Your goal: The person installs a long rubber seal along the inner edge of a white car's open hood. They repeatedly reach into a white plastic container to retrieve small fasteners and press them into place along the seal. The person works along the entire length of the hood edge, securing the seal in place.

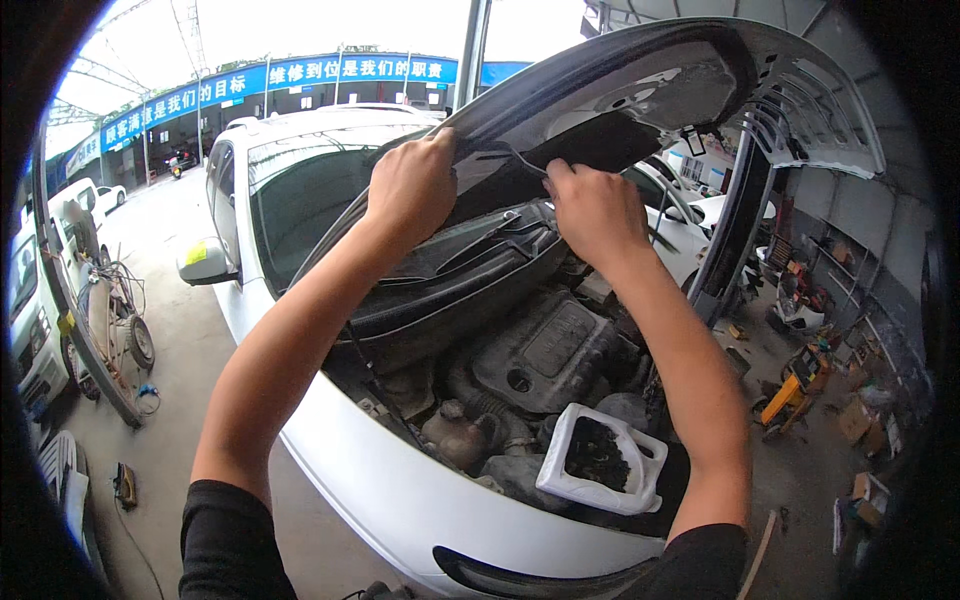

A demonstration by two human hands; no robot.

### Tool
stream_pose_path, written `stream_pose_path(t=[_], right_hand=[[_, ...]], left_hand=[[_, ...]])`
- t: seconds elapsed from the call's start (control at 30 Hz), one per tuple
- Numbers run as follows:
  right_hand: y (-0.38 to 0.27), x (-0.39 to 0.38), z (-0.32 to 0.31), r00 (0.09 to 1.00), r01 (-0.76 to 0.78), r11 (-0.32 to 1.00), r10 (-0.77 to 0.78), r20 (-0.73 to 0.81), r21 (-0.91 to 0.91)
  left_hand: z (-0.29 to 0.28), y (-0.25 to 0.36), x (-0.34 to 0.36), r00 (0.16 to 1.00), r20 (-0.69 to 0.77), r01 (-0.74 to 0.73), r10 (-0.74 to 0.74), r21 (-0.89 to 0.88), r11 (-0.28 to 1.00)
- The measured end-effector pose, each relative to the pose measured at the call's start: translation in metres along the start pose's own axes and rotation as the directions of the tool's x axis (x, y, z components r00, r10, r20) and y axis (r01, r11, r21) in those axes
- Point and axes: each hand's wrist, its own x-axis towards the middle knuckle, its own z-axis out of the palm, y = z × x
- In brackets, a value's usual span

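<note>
The hood (560,75) of a white car is raised above the engine bay. My left hand (415,185) is closed round the hood's near left edge, its fingertips partly hidden behind it. Under the hood, my right hand (600,215) pinches a thin grey hose or rod (520,158); its far end runs toward the hood's underside by my left hand. Below my arms lie the dusty engine cover (550,350) and a brown reservoir (458,435). A cut-open white plastic jug (602,497) with dark bits inside rests at the front of the bay.
The windshield (310,190) and side mirror (207,262) are beyond my left arm. At left stand a post (90,330) and a wheeled cart (125,320) with cables. A yellow machine (795,385) and boxes (857,420) stand on the floor at right.
</note>
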Motion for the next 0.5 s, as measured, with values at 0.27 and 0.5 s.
stream_pose_path(t=[0.27, 0.5], right_hand=[[-0.003, 0.019, -0.015, 0.992, 0.124, 0.979, -0.118, 0.048, -0.160], [-0.015, 0.031, -0.021, 0.980, 0.197, 0.941, -0.185, 0.069, -0.276]], left_hand=[[-0.002, -0.014, 0.016, 0.998, 0.026, -0.045, 0.050, -0.169, 0.985], [-0.005, -0.020, 0.026, 0.988, 0.084, -0.108, 0.131, -0.236, 0.966]])
